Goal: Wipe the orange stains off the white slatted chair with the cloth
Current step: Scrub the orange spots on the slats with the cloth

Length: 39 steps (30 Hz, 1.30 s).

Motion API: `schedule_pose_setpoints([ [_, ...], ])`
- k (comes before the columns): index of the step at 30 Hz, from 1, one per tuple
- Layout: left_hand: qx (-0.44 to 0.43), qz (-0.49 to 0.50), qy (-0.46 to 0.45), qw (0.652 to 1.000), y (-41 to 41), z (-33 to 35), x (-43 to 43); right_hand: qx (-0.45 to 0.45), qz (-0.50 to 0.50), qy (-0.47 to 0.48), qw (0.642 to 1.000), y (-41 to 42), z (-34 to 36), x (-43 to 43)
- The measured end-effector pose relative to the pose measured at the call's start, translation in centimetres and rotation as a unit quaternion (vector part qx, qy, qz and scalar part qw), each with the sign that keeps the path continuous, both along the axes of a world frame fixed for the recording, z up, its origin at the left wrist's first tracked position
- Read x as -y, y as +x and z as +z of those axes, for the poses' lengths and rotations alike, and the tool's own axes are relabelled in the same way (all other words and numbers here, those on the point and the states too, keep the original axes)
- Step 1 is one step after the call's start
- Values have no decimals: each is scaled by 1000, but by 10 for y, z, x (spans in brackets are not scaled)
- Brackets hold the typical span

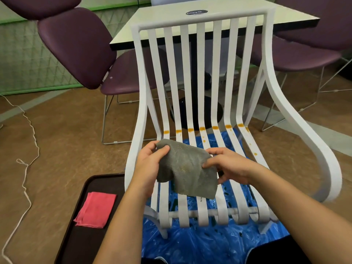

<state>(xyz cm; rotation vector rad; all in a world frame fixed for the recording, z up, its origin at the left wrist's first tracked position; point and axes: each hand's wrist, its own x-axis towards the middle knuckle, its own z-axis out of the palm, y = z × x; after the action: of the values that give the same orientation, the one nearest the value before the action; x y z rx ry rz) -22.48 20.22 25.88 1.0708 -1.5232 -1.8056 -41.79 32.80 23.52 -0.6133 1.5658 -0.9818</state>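
While orange stains (pixel 202 128) cross the chair (pixel 201 73) mid-frame, left hand (pixel 150 162) and right hand (pixel 230 166) (both grips pinching) hold the cloth (pixel 186 168)

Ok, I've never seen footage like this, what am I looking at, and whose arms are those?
There is no machine here. The one picture comes from a camera worn on a person's head, looking forward and down, so the bare arms are that person's own. The left hand and right hand both grip a grey cloth above the seat of a white slatted chair. A row of orange stains crosses the slats where seat meets back. A blue plastic sheet lies under the chair, and a dark tray on the left carries a folded pink cloth.
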Motion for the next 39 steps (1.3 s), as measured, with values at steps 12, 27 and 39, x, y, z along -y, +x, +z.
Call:
schedule_pose_setpoints([
  [12, 120, -101, -300, 941, 13, 16, 4, -332, 149, -73, 928, 5, 1, -9],
  [27, 225, -346, -297, 861, 22, -1, -48, -217, -45, -149, 964, 6, 20, -7],
  [39, 156, -63, 58, 984, -5, -20, -26, -11, -67, -195, 979, 7, 25, -7],
])
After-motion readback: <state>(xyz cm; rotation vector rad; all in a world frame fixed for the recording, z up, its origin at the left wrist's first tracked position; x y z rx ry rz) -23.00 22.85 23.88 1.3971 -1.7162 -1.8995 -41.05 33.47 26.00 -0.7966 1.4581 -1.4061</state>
